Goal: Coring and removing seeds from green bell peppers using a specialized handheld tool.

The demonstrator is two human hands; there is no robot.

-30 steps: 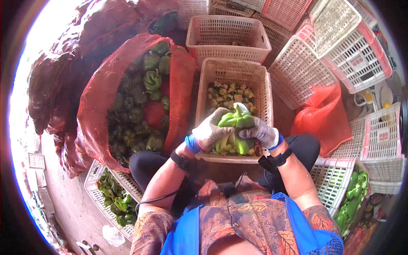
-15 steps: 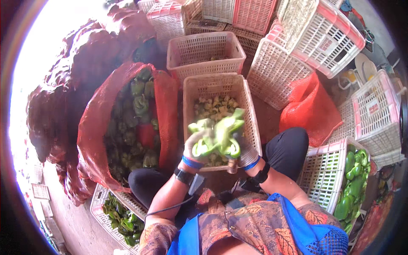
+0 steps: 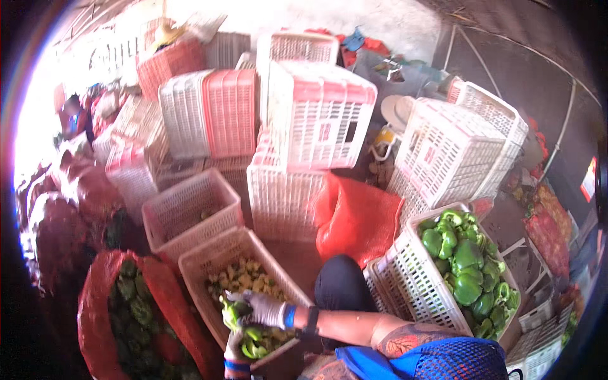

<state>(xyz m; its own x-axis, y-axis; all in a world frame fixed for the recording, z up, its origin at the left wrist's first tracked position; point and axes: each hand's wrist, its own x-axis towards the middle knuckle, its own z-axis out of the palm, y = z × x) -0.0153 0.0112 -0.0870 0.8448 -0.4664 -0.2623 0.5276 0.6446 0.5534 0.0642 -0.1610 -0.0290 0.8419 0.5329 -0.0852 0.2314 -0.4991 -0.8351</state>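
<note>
Both my hands wear pale work gloves and are held together over a white plastic crate [image 3: 201,258] of yellowish-green pepper cores [image 3: 244,277]. My right hand [image 3: 267,309] is closed on a piece of cut green bell pepper [image 3: 233,312]. Just below it, my left hand [image 3: 234,348] is wrapped round more green bell pepper [image 3: 254,343], its fingers partly hidden. I cannot make out any tool in either hand. At my right, another white crate [image 3: 405,278] is heaped with hollowed green bell peppers [image 3: 468,266].
To my left stands an opened red mesh sack [image 3: 95,316] of whole green peppers [image 3: 136,304]. A pinkish crate [image 3: 190,212] is beyond the core crate. Stacked crates [image 3: 332,117] and a red mesh bag [image 3: 354,218] lie ahead. Full sacks [image 3: 79,218] pile up at far left.
The view has swung to the right, bringing the crate of peppers at my right fully into sight. The pepper pieces, held up side by side before, are now lower and partly covered by my hands.
</note>
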